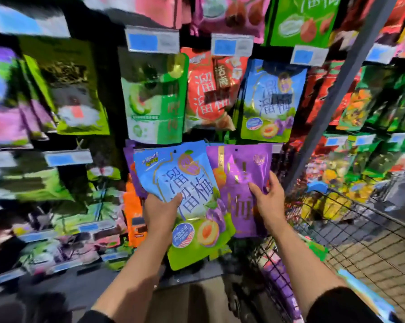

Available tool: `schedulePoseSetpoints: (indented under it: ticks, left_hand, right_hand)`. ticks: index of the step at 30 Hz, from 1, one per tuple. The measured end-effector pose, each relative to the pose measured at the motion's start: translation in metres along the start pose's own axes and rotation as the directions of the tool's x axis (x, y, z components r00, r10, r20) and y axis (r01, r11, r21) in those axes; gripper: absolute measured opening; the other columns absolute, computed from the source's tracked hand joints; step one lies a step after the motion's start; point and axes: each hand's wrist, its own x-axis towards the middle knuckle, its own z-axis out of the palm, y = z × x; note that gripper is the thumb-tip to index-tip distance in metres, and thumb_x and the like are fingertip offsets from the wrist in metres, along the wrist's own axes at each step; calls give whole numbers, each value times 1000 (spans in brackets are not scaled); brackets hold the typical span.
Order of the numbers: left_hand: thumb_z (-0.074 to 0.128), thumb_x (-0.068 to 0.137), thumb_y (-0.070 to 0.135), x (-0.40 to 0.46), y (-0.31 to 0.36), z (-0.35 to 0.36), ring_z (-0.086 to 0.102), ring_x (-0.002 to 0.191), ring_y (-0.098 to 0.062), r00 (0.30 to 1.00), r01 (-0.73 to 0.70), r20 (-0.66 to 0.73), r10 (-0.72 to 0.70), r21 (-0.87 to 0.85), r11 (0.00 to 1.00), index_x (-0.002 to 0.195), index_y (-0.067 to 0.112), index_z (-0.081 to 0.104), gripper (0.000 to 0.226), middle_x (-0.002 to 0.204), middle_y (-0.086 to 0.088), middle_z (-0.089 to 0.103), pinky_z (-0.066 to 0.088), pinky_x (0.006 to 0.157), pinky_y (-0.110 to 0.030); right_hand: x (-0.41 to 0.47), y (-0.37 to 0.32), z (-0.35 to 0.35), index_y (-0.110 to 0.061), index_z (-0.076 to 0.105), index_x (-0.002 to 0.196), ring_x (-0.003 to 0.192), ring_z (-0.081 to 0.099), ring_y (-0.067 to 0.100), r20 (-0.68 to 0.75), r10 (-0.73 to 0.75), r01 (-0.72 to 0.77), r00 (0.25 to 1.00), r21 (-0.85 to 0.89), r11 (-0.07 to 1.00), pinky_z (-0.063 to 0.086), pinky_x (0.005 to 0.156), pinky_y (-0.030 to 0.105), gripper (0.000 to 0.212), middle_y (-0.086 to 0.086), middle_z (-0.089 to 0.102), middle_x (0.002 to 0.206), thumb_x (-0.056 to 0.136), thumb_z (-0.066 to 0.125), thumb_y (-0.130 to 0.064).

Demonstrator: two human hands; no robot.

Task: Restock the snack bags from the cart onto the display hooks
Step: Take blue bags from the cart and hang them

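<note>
Currently, the left hand (160,212) grips a blue snack bag (187,201), thumb across its front. Beside it, the right hand (268,201) pinches a purple snack bag (241,173). Both bags are raised before the display hooks; the cart (350,231) stands right of the hands.

**Bright centre, smeared edges**

I am seeing strong, even store light falling from above, with colours running oversaturated. The blue snack bag (185,194) and purple snack bag (241,183) at centre are reading sharp, foil catching slight glare. Toward the left and right edges the display rack (343,89) is bowing and everything is smearing into blocky blur. The bottom corners are sinking into shadow.
</note>
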Motion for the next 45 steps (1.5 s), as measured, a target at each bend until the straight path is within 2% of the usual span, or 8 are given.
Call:
schedulePoseSetpoints:
  ticks: [4, 12, 15, 20, 25, 30, 38, 45]
  left_hand:
    - [74, 79, 4, 1, -3, -59, 65, 82, -23, 984, -11, -176, 17, 33, 999, 84, 22, 63, 22, 83, 4, 66, 49, 75, -34]
    - [78, 74, 19, 2, -19, -122, 66, 83, -26, 935, 92, -353, -43, 124, 988, 78, 26, 58, 21, 83, 4, 68, 54, 82, -50]
    - [78, 77, 15, 4, -23, -130, 65, 84, -29, 902, 117, -430, -44, 145, 982, 73, 26, 54, 26, 84, 0, 66, 54, 83, -50]
    - [79, 76, 17, 11, -26, -130, 66, 85, -31, 866, 130, -499, -31, 165, 978, 72, 25, 54, 26, 87, -4, 66, 54, 82, -50]
    - [76, 79, 11, 13, -28, -128, 65, 85, -28, 866, 110, -499, -27, 138, 984, 89, 18, 61, 20, 86, 0, 65, 53, 79, -41]
    - [74, 81, 9, 17, -25, -119, 61, 78, -24, 855, 103, -518, -28, 116, 988, 84, 17, 59, 18, 79, 6, 62, 45, 70, -32]
    - [77, 79, 13, 28, -31, -113, 66, 85, -29, 850, 128, -525, -27, 157, 979, 80, 22, 57, 23, 84, 3, 65, 55, 80, -46]
    - [76, 79, 13, 30, -29, -108, 61, 82, -26, 832, 124, -554, -14, 160, 979, 91, 11, 56, 23, 89, -3, 63, 48, 72, -35]
  right_hand:
    - [-11, 6, 68, 1, 53, 126, 90, 65, 5, 161, 49, -59, 986, 61, 996, 51, 92, 29, 44, 12, 65, 116, 85, 67, 3]
    - [-25, 23, 148, -12, 62, 103, 81, 66, 5, 417, 126, -188, 900, 112, 976, 53, 82, 25, 23, 6, 69, 100, 86, 65, 4]
    - [-18, 37, 168, -7, 64, 96, 87, 64, 21, 462, 150, -234, 874, 130, 963, 52, 86, 41, 13, 12, 71, 96, 85, 69, -4]
    - [-13, 52, 190, -2, 61, 96, 85, 59, 21, 528, 232, -340, 817, 115, 933, 49, 76, 34, 13, 11, 66, 94, 86, 68, -4]
    - [-7, 58, 207, -20, 60, 83, 48, 51, -7, 569, 269, -408, 777, 131, 904, 39, 53, 17, 17, -18, 61, 56, 91, 62, -5]
    - [6, 50, 224, -8, 64, 114, 100, 67, 18, 579, 223, -414, 784, 221, 883, 53, 88, 36, 24, 3, 72, 107, 91, 65, -11]
    - [6, 61, 228, -2, 66, 110, 99, 68, 23, 532, 290, -453, 796, 205, 868, 55, 88, 41, 21, 8, 72, 104, 91, 65, -11]
    - [12, 62, 230, -5, 66, 107, 98, 68, 21, 532, 280, -441, 799, 202, 875, 55, 88, 38, 17, 5, 73, 101, 91, 64, -11]
